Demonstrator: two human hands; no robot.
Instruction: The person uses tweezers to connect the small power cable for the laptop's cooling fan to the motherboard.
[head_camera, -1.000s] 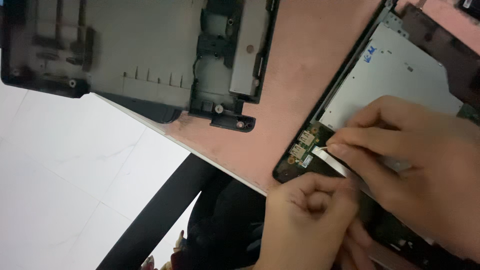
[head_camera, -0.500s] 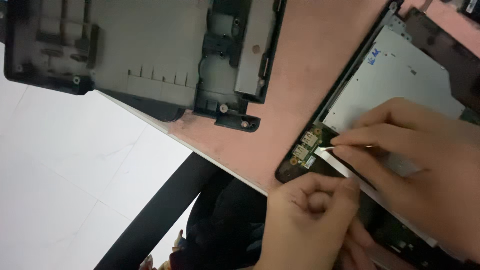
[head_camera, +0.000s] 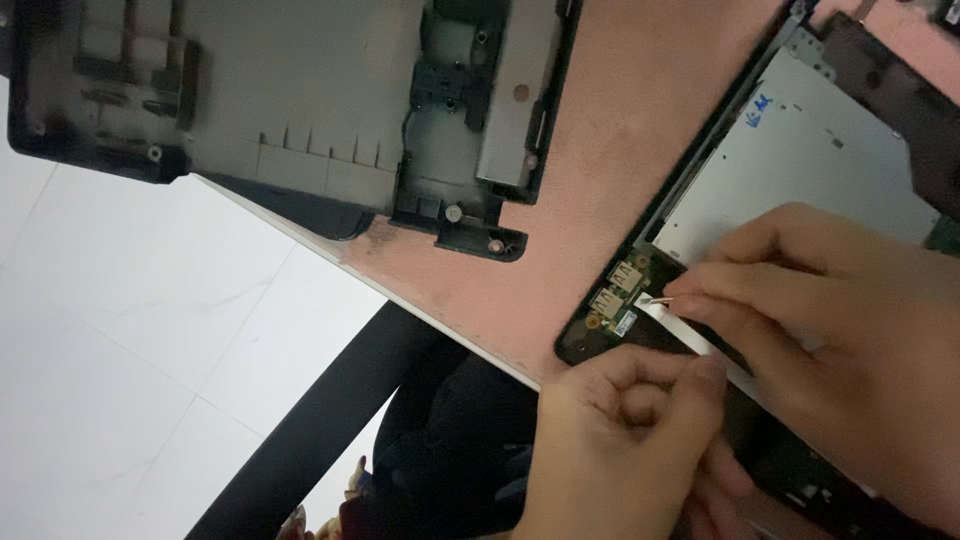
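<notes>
Ribbon cable: white flat strip (head_camera: 672, 322), running from the small green board diagonally down toward the lower right, over the dark inside of the opened laptop.
Right hand: (head_camera: 850, 340) comes in from the right, fingers (head_camera: 720, 300) stretched along the ribbon, tips pressed close at its upper end; a thin reddish tool tip (head_camera: 655, 298) pokes out from under them. Whether the fingers truly pinch the strip I cannot tell.
Left hand: (head_camera: 620, 440) low in the middle, curled almost into a fist, thumb tucked against the fingers, knuckles just below the ribbon. Nothing visible inside the curl; whether it grips anything I cannot tell.
Board: small green one (head_camera: 620, 295) with two metal ports, seated in the laptop's lower corner, right at the table's edge.
Laptop: open chassis (head_camera: 590, 345), dark frame, with a big silver plate (head_camera: 800, 170) above the hands.
Table: pinkish top (head_camera: 640, 130), scuffed near its front edge.
Cover: dark removed bottom panel (head_camera: 290, 90) lying inside-up at upper left, well apart from the hands, overhanging the edge.
Floor: white tiles (head_camera: 150, 330) below, with a black bar (head_camera: 320, 420) slanting across.
</notes>
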